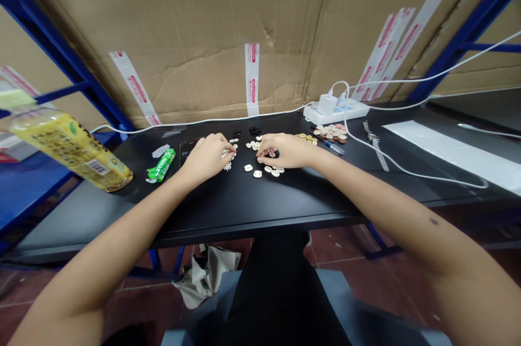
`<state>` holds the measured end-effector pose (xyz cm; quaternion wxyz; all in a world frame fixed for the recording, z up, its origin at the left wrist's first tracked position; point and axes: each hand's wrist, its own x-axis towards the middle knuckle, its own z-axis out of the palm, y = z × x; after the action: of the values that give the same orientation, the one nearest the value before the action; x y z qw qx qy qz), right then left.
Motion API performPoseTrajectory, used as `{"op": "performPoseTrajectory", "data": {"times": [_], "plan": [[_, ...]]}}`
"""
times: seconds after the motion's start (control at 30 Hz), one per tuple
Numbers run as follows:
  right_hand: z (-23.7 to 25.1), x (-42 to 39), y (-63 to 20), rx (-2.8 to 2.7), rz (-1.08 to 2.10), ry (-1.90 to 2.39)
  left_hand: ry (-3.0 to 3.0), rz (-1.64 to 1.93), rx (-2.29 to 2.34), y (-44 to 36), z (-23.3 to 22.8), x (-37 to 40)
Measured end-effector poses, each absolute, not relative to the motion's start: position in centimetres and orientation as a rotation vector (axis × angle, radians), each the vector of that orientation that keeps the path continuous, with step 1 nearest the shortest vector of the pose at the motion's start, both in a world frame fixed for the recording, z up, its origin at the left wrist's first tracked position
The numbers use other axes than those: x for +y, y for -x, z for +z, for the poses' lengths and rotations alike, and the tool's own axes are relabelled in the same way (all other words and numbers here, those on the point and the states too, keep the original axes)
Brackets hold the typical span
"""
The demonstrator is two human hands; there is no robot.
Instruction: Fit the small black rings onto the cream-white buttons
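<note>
Buttons [258, 174] right of your phone [188, 149] lie partly grouped, two apart (left hand [208, 157], right hand [287, 151]: grip I can't tell).

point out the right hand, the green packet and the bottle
Right hand [285, 151], head view, back of the hand.
Green packet [162, 165], head view, middle of its wrapper.
Bottle [75, 145], head view, on its label.

A bare strip of desk [260, 206] is running along the near edge, leaving sideways passage. Small cream ovals [257, 174] are lying between the left hand [208, 157] and right hand [287, 151]. On the left, a phone [187, 147], green packet [163, 165] and yellow drink bottle [77, 145] are blocking the way; on the right, a wristwatch [381, 157] and looping white cable [423, 177] are obstructing.
</note>
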<state>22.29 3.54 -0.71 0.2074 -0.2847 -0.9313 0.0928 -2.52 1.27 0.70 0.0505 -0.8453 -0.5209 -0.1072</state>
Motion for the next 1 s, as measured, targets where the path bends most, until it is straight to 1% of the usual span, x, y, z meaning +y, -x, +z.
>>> {"op": "performPoseTrajectory", "data": {"times": [0.33, 0.6, 1.0], "plan": [[-1.0, 3.7, -22.2, -2.590, 0.329, 0.771, 2.873, -0.480, -1.407, 2.3, -0.1, 1.6], [-1.0, 3.6, -22.2, -2.611, 0.313, 0.800, 2.849, -0.399, -1.370, 2.6, -0.6, 1.9], [-1.0, 3.7, -22.1, -2.618, 0.299, 0.774, 2.910, -0.486, -1.511, 2.7, -0.6, 2.6]]}}
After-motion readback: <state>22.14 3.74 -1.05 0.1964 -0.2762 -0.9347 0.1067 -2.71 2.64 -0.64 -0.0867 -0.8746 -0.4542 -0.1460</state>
